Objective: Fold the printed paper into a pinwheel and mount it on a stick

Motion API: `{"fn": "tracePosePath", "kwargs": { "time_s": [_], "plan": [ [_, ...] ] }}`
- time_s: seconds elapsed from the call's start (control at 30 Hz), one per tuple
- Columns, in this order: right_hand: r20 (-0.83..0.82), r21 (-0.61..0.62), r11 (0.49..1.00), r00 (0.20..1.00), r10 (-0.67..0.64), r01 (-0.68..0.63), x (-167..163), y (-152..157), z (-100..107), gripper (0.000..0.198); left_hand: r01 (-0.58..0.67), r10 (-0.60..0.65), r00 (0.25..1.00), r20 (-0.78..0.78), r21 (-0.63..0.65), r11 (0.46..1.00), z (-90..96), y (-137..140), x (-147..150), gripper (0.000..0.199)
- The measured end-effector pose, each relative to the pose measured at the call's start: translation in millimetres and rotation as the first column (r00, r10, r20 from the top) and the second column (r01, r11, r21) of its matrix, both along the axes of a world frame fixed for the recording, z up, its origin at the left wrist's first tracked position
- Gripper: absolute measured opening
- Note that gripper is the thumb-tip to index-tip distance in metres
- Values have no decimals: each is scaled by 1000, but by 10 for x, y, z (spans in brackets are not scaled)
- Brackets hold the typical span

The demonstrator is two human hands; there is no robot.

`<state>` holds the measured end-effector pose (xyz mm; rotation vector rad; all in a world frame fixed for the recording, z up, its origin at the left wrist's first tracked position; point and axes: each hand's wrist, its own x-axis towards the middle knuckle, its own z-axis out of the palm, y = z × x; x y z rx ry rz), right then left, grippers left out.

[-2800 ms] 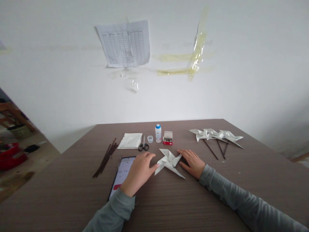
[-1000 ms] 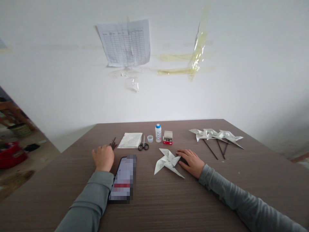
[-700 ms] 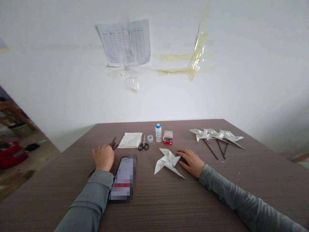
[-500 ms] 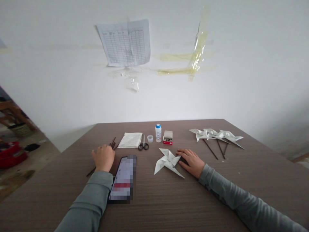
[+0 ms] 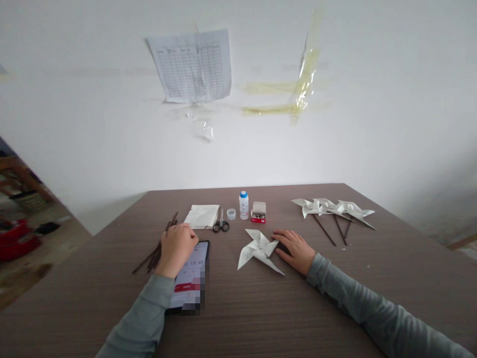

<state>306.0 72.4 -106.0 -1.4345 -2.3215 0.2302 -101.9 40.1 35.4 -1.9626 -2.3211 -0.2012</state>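
Note:
My left hand (image 5: 178, 247) is closed over the top end of the phone (image 5: 190, 286). A thin brown stick (image 5: 203, 230) pokes out past its fingertips; most of its length is hidden by the hand. Just left of that hand lie several more dark brown sticks (image 5: 143, 265). My right hand (image 5: 295, 250) rests palm down on the table, fingers stretched out, fingertips at the right blade of a folded paper pinwheel (image 5: 257, 249). The pinwheel lies flat, made of printed paper, without a stick showing.
Across the back stand a paper stack (image 5: 202, 216), black-handled scissors (image 5: 221, 226), a small clear cup (image 5: 231, 214), a blue-capped white bottle (image 5: 244, 206) and a red box of small pins (image 5: 258, 213). Pinwheels on sticks (image 5: 348, 209) lie at the right. A white wall (image 5: 261, 154) rises behind the table.
My left hand has moved right from the stick pile to above the phone, and a stick end now shows at its fingertips. The right hand and pinwheel stay put.

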Motion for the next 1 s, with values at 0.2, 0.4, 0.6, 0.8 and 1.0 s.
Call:
{"fn": "tracePosePath", "kwargs": {
  "time_s": [0.2, 0.4, 0.6, 0.8, 1.0],
  "plan": [
    [-7, 34, 999, 1000, 11, -11, 15, 19, -47, 52, 116, -114, 991, 73, -24, 993, 4, -96, 467, 29],
    [-10, 56, 998, 1000, 1, -1, -1, 7, -53, 51, 184, -172, 977, 129, -92, 979, 27, -150, 872, 27],
    [15, 71, 997, 1000, -3, 2, -21, -16, -26, 53, 217, -197, 969, 148, -134, 967, 15, -168, 1107, 27],
    [-7, 59, 998, 1000, -18, 19, -48, -31, 5, 50, 229, -206, 966, 154, -153, 961, -12, -174, 1132, 28],
    [-26, 61, 998, 1000, 13, -12, 3, -4, -22, 54, 233, -212, 967, 142, -157, 960, 49, -224, 979, 28]
  ]
}}
